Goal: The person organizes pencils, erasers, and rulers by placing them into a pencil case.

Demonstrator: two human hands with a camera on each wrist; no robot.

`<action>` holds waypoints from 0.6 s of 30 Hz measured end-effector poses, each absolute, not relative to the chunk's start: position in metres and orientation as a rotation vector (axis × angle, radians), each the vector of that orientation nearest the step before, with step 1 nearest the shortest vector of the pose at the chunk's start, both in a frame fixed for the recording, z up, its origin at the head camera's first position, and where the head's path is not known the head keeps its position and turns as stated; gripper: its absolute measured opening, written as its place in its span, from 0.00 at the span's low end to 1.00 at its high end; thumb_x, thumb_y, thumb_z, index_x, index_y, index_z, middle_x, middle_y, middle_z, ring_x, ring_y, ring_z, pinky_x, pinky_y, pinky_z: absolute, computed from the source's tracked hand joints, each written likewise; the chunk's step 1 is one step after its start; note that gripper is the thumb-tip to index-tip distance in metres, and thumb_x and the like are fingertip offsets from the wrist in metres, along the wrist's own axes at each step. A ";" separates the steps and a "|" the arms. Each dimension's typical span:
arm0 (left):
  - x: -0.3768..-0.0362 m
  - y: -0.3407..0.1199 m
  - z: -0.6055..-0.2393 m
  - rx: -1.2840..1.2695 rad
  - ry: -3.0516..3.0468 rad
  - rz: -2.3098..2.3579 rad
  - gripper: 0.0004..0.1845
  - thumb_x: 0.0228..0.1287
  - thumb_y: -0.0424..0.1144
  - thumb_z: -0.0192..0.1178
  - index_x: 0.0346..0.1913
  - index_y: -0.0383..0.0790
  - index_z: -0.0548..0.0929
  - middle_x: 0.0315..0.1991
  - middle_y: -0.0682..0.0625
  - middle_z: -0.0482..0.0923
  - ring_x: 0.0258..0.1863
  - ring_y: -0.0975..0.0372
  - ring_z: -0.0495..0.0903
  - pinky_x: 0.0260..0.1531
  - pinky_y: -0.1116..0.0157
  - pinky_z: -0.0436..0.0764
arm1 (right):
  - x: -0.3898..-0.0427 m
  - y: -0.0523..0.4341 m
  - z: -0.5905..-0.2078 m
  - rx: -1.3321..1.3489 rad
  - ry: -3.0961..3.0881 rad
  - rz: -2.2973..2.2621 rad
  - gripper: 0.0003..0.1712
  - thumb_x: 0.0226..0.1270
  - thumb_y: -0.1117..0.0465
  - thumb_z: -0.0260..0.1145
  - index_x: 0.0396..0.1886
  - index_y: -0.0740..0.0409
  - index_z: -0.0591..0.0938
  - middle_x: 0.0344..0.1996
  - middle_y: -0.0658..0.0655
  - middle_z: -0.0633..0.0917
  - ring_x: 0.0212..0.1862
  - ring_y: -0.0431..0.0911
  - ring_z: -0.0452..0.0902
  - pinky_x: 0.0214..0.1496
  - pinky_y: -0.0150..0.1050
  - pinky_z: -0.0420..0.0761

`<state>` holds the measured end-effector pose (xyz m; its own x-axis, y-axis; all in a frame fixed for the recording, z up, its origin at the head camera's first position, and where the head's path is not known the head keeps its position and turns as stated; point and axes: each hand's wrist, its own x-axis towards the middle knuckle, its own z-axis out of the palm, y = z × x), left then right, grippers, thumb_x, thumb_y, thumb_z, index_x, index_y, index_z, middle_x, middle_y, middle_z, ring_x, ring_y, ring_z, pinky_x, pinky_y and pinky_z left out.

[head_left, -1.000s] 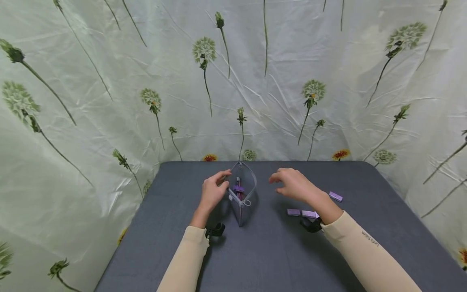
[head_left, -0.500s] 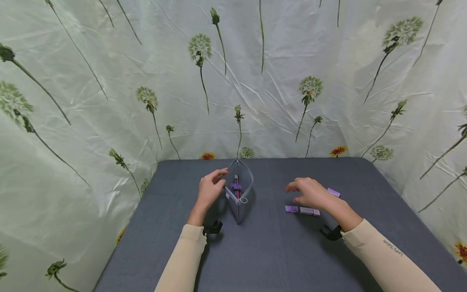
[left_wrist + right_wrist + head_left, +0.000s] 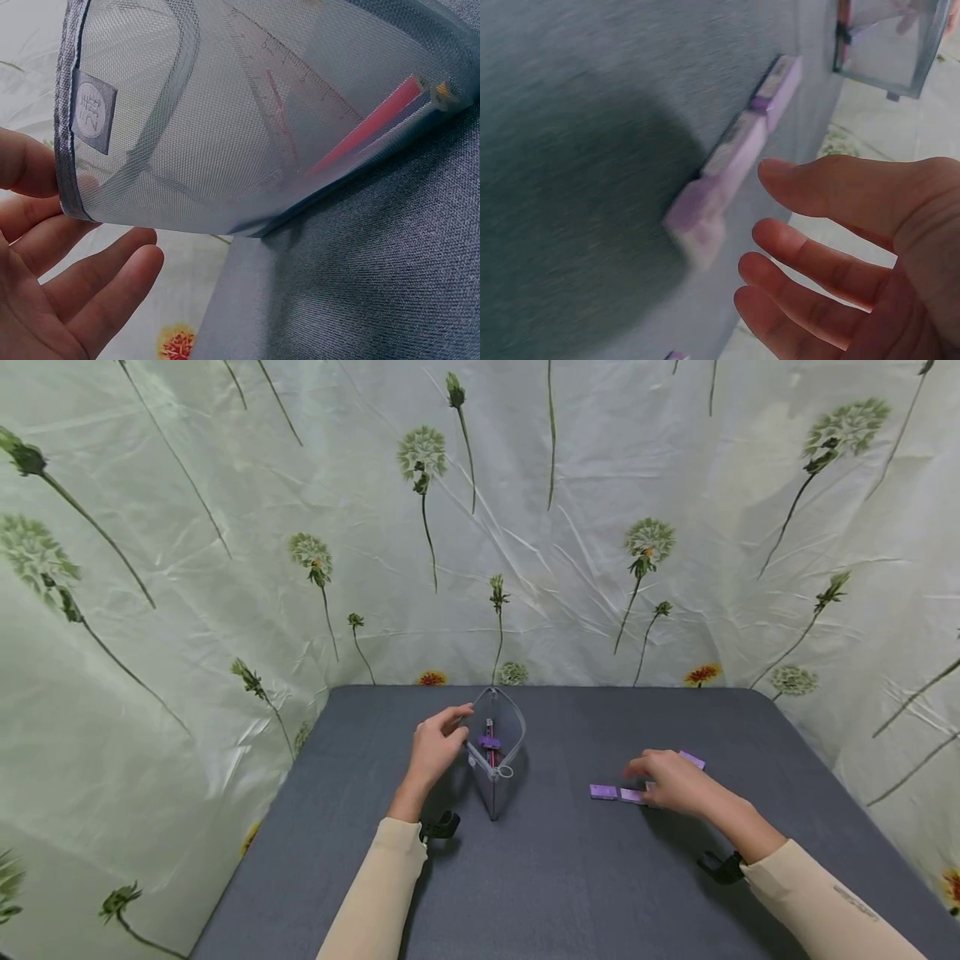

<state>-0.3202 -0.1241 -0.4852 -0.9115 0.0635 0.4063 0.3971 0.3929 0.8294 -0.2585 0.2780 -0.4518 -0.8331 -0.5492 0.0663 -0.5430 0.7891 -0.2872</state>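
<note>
My left hand (image 3: 435, 747) pinches the left rim of a grey mesh zip pouch (image 3: 487, 787), which stands with its mouth wide apart. Through the mesh (image 3: 161, 176) in the left wrist view show a clear set square (image 3: 311, 71) and a pink pencil-like stick (image 3: 367, 124); a purple thing (image 3: 489, 742) lies inside too. My right hand (image 3: 678, 782) hovers over a row of small purple-and-white blocks, perhaps erasers, hiding part of the row. One block (image 3: 603, 792) lies at the row's left end. In the right wrist view the fingers are apart from the blocks (image 3: 739, 142), holding nothing.
Another purple block (image 3: 693, 760) lies behind my right hand, partly covered by it. The dark grey table (image 3: 525, 893) ends at a flower-printed curtain (image 3: 570, 568) at the back and sides. A ring-shaped zip pull (image 3: 506, 772) hangs at the pouch's near end.
My right hand has moved right and toward me, from beside the pouch to above the purple blocks. My left hand keeps its hold on the pouch rim.
</note>
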 end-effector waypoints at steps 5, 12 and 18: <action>-0.320 -0.123 -0.486 -0.406 -2.346 -1.506 0.17 0.68 0.31 0.60 0.54 0.53 0.87 0.60 0.60 0.81 0.58 0.57 0.81 0.33 0.60 0.76 | -0.253 0.292 -0.462 -0.849 2.974 -0.472 0.19 0.53 0.70 0.76 0.47 0.58 0.88 0.38 0.54 0.83 0.35 0.45 0.76 0.33 0.39 0.74; -0.320 -0.122 -0.485 -0.405 -2.344 -1.498 0.17 0.67 0.31 0.60 0.53 0.52 0.87 0.60 0.59 0.81 0.58 0.56 0.81 0.43 0.56 0.81 | -0.248 0.302 -0.475 -0.714 3.061 -0.407 0.28 0.47 0.63 0.82 0.52 0.59 0.86 0.42 0.57 0.83 0.37 0.46 0.77 0.35 0.46 0.77; -0.320 -0.121 -0.485 -0.391 -2.346 -1.504 0.16 0.67 0.30 0.61 0.52 0.51 0.87 0.59 0.60 0.81 0.58 0.56 0.81 0.53 0.51 0.80 | -0.247 0.304 -0.482 -0.646 3.102 -0.418 0.29 0.48 0.59 0.82 0.52 0.63 0.86 0.42 0.58 0.83 0.39 0.48 0.78 0.36 0.50 0.79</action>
<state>-0.3203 -0.1213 -0.4852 -0.9091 0.0531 0.4132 0.3976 0.4065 0.8226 -0.2467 0.3045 -0.4816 -0.9169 -0.3850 0.1055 -0.3992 0.8841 -0.2429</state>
